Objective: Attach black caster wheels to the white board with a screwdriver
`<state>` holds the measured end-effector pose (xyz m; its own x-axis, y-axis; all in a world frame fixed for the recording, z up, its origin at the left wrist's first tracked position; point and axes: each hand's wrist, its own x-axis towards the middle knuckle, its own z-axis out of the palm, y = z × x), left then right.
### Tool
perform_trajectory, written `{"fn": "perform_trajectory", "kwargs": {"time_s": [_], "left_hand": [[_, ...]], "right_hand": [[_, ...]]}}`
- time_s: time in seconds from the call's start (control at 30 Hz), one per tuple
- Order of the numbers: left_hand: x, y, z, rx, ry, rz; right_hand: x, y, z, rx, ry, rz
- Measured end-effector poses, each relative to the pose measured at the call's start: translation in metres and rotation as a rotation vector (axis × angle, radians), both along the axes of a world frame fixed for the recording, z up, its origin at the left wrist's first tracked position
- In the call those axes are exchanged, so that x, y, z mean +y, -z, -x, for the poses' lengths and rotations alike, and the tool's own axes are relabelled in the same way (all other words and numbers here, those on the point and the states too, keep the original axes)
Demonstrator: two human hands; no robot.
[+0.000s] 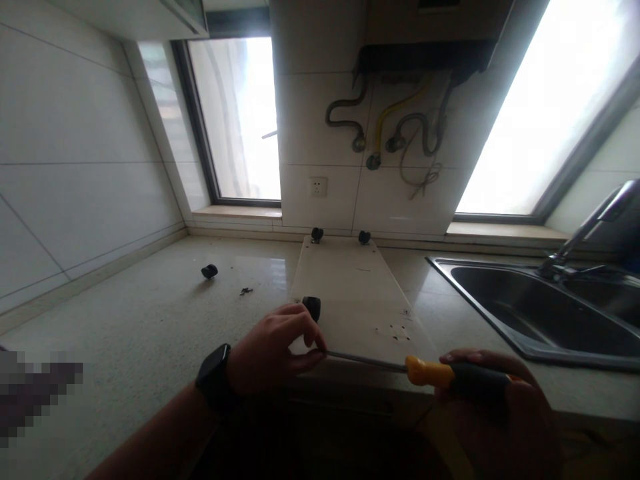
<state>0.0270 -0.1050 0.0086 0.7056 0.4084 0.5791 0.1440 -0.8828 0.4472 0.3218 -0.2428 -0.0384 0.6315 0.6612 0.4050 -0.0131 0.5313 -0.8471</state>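
Observation:
My right hand [495,400] is wrapped round the yellow and black handle of a screwdriver [367,361], its shaft pointing left. At the shaft's tip, the thumb and forefinger of my left hand [280,340] pinch together; whatever lies between them is too small to make out. Below the hands' far side lies a pale flat board [345,280] with small holes. Black caster wheels stand on it: a near-left caster [312,307] beside my left hand, a far-left caster [317,234] and a far-right caster [365,237]. The near-right corner shows only holes.
On the countertop [150,300] to the left lie a loose black caster [209,271] and a small pile of screws [246,291]. A steel sink [520,300] with a faucet [575,233] is at right. Hoses [380,120] hang on the back wall above a socket [318,187].

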Motion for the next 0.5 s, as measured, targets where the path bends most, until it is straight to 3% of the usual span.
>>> {"fn": "perform_trajectory", "kwargs": {"time_s": [0.17,0.27,0.5], "left_hand": [[0.003,0.005,0.001,0.137,-0.071,-0.216],[0.004,0.009,0.0,0.17,-0.119,-0.225],[0.0,0.004,-0.005,0.207,-0.185,-0.307]], "right_hand": [[-0.006,-0.008,0.008,-0.239,0.002,0.001],[-0.006,-0.01,0.016,-0.3,0.016,-0.052],[-0.01,-0.007,0.016,-0.388,-0.076,-0.024]]}}
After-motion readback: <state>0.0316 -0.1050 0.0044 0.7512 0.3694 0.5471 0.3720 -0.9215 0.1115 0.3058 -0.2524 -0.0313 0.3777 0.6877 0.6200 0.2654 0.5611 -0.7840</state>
